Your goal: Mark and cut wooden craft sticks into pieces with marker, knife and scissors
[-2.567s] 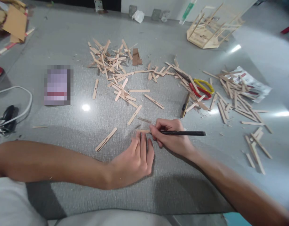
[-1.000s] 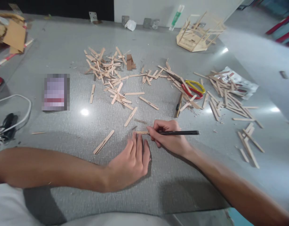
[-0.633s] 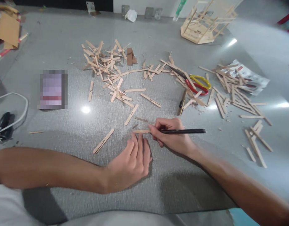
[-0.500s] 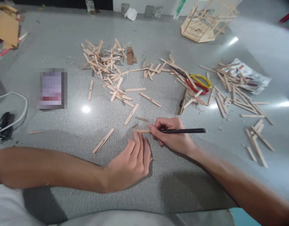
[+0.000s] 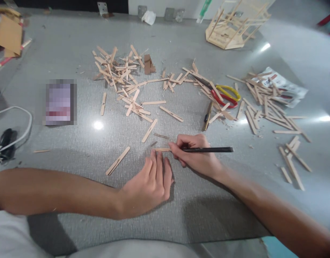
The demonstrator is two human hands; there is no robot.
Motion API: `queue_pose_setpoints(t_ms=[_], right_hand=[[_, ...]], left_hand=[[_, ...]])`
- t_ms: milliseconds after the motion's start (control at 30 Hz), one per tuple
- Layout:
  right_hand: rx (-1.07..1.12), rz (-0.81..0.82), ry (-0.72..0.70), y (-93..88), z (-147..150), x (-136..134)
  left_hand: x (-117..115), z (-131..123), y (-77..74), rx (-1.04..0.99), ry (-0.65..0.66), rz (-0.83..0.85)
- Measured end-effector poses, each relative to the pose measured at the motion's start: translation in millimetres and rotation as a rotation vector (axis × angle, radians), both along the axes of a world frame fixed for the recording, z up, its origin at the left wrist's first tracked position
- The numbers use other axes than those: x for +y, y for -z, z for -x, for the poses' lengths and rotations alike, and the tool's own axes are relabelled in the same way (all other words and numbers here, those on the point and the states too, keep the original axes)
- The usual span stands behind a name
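My left hand (image 5: 151,182) lies flat on the grey table (image 5: 73,53), fingers together and stretched out, their tips pressing a short wooden stick (image 5: 161,149). My right hand (image 5: 197,154) is closed round a black pen (image 5: 208,149) lying level, its tip at the right end of that stick. A long wooden stick (image 5: 118,160) lies just left of my left hand. Two more sticks (image 5: 150,130) lie just beyond the pressed one.
Heaps of wooden sticks (image 5: 119,71) spread across the middle and right (image 5: 267,107). Red-and-yellow scissors (image 5: 226,96) and a dark tool (image 5: 207,116) lie among them. A stick-built frame (image 5: 234,25) stands far right. A blurred card (image 5: 60,102) and cables (image 5: 6,139) are at left.
Both hands have stayed almost still on the short stick; only the pen hand has shifted slightly. The view has wobbled a little.
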State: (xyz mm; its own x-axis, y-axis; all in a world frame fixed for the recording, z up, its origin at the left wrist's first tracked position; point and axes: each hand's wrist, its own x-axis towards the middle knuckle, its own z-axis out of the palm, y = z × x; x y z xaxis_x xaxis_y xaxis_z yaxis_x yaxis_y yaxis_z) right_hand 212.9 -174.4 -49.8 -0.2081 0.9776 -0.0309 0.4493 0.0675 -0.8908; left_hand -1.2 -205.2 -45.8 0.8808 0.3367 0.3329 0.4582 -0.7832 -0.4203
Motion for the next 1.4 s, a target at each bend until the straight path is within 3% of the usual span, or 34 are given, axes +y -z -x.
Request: queue_pose_setpoints(t_ms=[267,467,600,733,967,1400], right_hand=[[0.045,0.047,0.009,-3.4,2,2],[0.264,0.085,0.282,-20.3,-10,12],[0.270,0.052,0.355,-23.7,-17,15],[0.220,0.039,0.300,-15.7,-14,11],[0.057,0.033,0.040,2.5,-4,5],[-0.045,-0.010,0.030,-0.8,3,3]], left_hand=[[0,-1,0.8,0.001,-0.001,0.006],[-4,3,0.8,-0.026,0.031,-0.023],[-6,4,1.7,-0.053,0.074,-0.037],[-4,3,3.1,-0.037,0.059,-0.010],[1,-1,6.7,-0.020,0.002,0.064],[3,-2,3.3,0.036,-0.004,0.109]])
